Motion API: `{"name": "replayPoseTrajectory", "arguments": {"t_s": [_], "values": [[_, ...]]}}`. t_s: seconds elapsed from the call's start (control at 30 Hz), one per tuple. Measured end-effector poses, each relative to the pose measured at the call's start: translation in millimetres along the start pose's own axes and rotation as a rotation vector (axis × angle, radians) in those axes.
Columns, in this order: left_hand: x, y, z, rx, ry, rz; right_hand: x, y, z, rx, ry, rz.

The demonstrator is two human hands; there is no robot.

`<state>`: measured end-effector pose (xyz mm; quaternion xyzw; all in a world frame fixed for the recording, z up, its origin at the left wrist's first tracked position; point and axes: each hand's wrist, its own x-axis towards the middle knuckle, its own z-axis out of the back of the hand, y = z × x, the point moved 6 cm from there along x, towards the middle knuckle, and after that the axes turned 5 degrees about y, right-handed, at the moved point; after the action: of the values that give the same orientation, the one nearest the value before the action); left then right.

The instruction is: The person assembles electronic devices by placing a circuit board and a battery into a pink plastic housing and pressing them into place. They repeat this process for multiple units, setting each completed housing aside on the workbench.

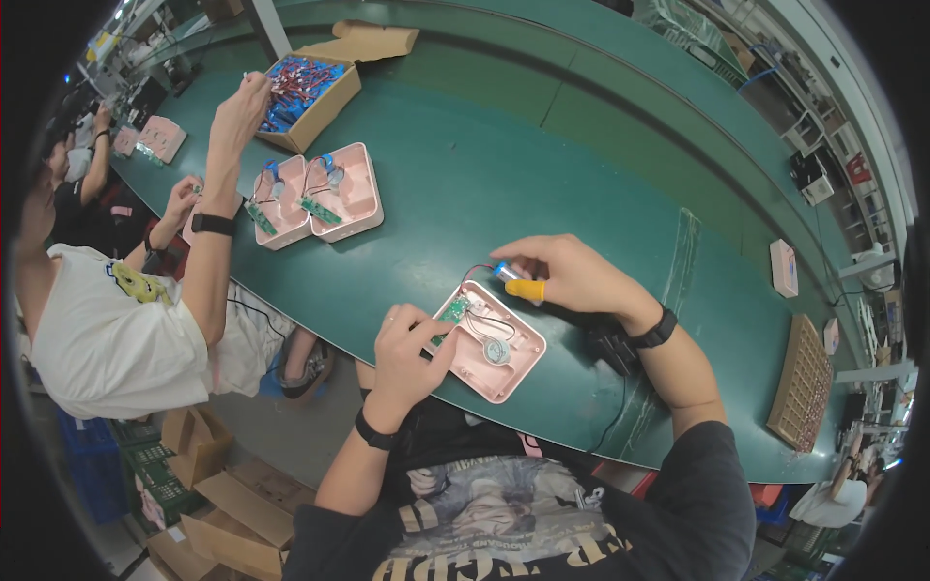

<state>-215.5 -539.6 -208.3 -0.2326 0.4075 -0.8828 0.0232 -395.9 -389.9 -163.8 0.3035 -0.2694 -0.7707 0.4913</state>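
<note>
In front of me on the green table lies a pale pink plastic housing point(518, 334) with its hollow side up. A round silver speaker point(496, 351) with thin wires sits inside it. My left hand point(407, 353) is at the housing's left edge, thumb and index finger closed at the lower end of a small green circuit board point(454, 309). Beyond the housing, my right hand point(576, 276) pinches a blue cylindrical battery point(505, 272). A yellow finger cot point(525, 290) covers one of its fingertips. A dark red wire loops from the battery toward the board.
Two more pink housings point(360, 189) with boards and batteries stand left. Behind them is a cardboard box point(325, 105) of blue wired batteries, with a co-worker's hand point(242, 107) over it. A black device point(612, 349) lies beneath my right forearm; a partitioned tray point(802, 382) stands far right.
</note>
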Motion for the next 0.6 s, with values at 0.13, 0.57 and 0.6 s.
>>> {"name": "replayPoseTrajectory", "arguments": {"t_s": [0.13,0.57,0.6], "values": [[0.5,0.2,-1.0,-0.011,0.006,0.004,0.3,-1.0,-12.2,0.547,0.061,-0.084],[0.4,0.6,-3.0,-0.011,-0.002,-0.006,-3.9,33.8,-17.6,0.165,-0.072,0.096],[-0.4,0.3,-3.6,-0.015,0.003,0.001,-7.5,34.9,-17.3,0.142,-0.031,0.066]]}}
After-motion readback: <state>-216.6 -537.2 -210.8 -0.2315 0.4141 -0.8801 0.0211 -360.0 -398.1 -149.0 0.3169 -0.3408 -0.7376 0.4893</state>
